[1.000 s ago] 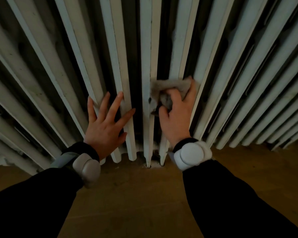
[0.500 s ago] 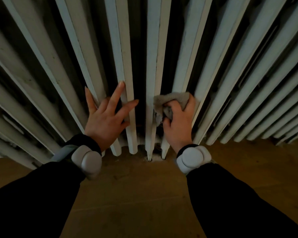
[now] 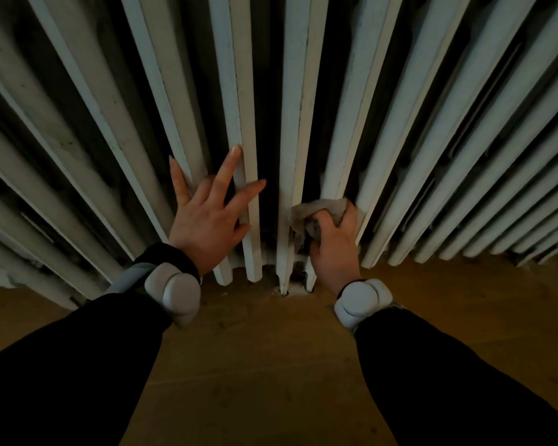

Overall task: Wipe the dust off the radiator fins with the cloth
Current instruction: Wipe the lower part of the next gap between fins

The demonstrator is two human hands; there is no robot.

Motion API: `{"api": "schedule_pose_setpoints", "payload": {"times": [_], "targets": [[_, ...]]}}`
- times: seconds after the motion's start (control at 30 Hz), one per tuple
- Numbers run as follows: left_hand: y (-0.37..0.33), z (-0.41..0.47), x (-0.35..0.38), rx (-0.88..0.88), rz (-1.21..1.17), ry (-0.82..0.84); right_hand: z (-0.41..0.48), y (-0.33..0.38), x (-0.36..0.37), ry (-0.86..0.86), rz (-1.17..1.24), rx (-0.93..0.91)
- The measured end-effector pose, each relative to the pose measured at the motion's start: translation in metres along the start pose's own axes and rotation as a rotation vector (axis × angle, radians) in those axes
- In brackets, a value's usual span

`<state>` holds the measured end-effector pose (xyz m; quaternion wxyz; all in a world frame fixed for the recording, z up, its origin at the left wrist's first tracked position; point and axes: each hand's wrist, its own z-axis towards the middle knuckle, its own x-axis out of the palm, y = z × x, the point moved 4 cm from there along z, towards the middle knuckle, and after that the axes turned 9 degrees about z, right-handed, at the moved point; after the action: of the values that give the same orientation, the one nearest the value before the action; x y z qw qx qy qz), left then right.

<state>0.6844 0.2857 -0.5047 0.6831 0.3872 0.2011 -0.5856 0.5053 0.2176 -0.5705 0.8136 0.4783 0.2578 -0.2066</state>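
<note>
Head view: cloth (image 3: 318,208) bunched beneath right hand (image 3: 335,252) fingers (image 3: 326,223), against fins (image 3: 337,123).

The radiator (image 3: 400,123) stands across the whole far side of the view, its fins (image 3: 298,91) running down to the floor (image 3: 271,365), which lies in front of it and under both arms. The left hand (image 3: 207,220) lies spread on the lower part of the fins left of centre, and the right hand (image 3: 334,246) is to its right across 1 gap, low on the radiator just above the fins' feet. The cloth (image 3: 319,207) sits at the top of the right hand, between its fingers and the fins, touching both.
</note>
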Motion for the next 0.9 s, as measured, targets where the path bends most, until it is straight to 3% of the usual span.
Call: {"api": "schedule_pose_setpoints", "payload": {"times": [0.13,0.4,0.9], "targets": [[-0.003,-0.002,-0.008,0.0,0.023,0.016,-0.007,0.004,-0.009,0.044,-0.011,-0.001],[-0.004,-0.024,0.009,0.075,0.055,0.091,0.011,0.051,-0.05,-0.191,0.09,-0.19],[-0.005,-0.021,0.035,0.064,-0.004,0.016,0.01,0.009,-0.006,-0.126,0.05,-0.05]]}}
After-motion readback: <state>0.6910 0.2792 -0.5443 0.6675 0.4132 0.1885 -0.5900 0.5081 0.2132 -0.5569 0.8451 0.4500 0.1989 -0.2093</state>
